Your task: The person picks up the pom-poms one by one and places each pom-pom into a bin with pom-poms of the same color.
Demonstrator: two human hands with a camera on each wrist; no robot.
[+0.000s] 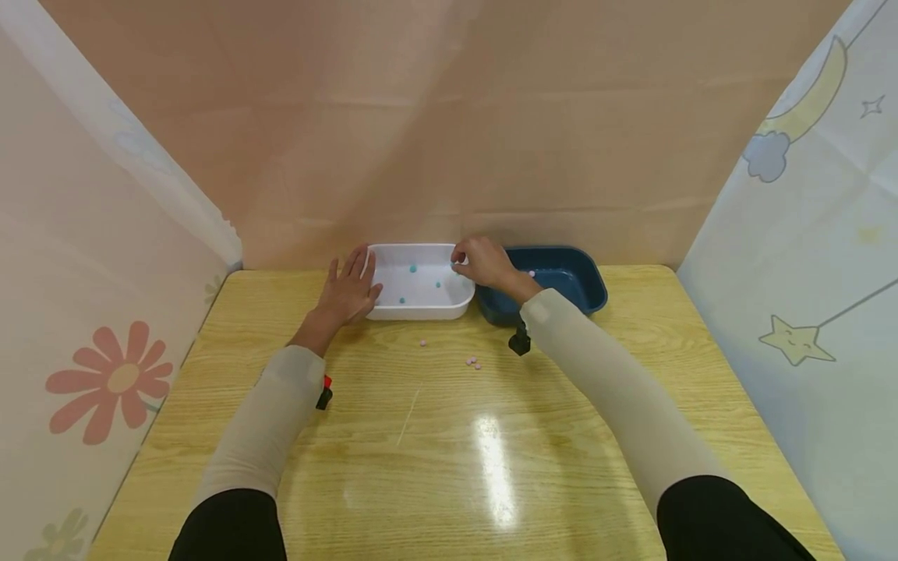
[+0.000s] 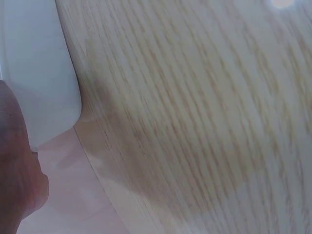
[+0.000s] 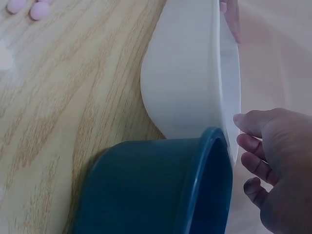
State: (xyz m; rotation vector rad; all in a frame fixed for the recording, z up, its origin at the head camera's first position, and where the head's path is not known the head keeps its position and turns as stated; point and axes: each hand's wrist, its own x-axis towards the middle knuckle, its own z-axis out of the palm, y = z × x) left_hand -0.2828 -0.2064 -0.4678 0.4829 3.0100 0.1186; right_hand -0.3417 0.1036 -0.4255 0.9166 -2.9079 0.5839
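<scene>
A white basin (image 1: 421, 313) holds several small teal balls (image 1: 412, 269). My left hand (image 1: 345, 294) rests against the basin's left end, fingers spread and thumb over the rim; the left wrist view catches only part of this hand (image 2: 19, 165) beside the white wall (image 2: 44, 73). Over the basin's right end is my right hand (image 1: 482, 261), thumb and fingertips bent toward each other. From the right wrist, its fingers (image 3: 258, 168) look loosely curled, with a gap at the thumb and no ball visible there. A teal spot shows by these fingertips in the head view.
Touching the white basin's right end is a dark blue basin (image 1: 596, 292) with a pink ball (image 1: 531, 273) inside, partly hidden by the right arm. Several pink balls (image 1: 472, 361) lie on the wooden table (image 1: 393, 467) in front. A beige backdrop (image 1: 421, 156) rises behind.
</scene>
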